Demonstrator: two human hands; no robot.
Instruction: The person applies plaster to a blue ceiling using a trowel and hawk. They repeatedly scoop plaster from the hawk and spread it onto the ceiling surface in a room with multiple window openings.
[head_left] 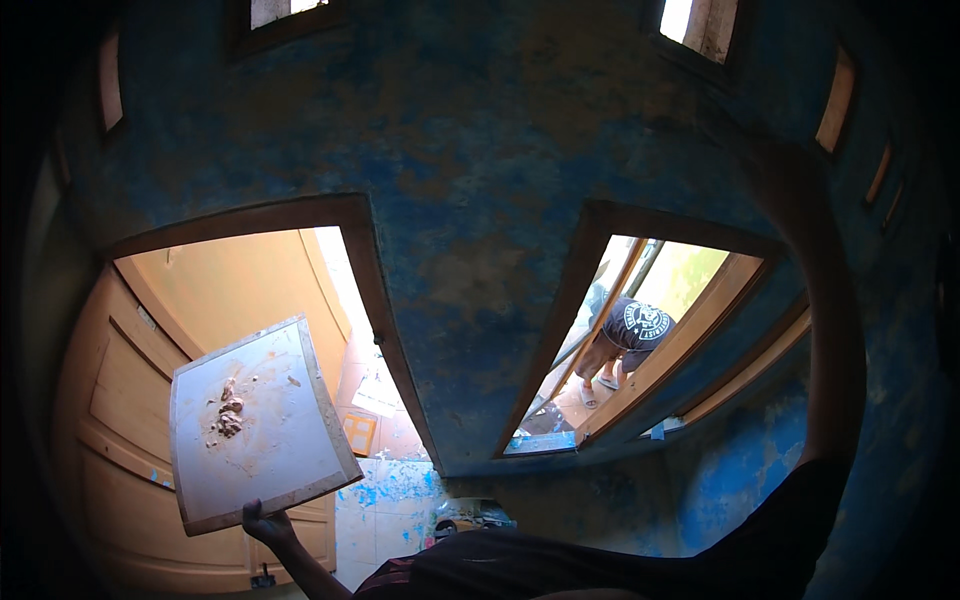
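My left hand [268, 524] grips the lower edge of a white square board [285, 400] with worn, brownish edges. Lumps of brown paste [230, 412] and thin smears lie on the board's face. My right arm reaches high up at the right, and my right hand [775, 165] is against or close to the patchy blue wall [480, 140], below a small upper opening. Deep shadow hides its fingers, so whether it holds a tool cannot be made out.
A wooden door [140, 400] stands at the left beside a bright doorway. Through the window frame [590, 230] at the right, a person [635, 330] in dark clothes bends over outside. Blue paint flakes spot the tiled floor [385, 520]. A yellowish square object [360, 433] lies near the doorway.
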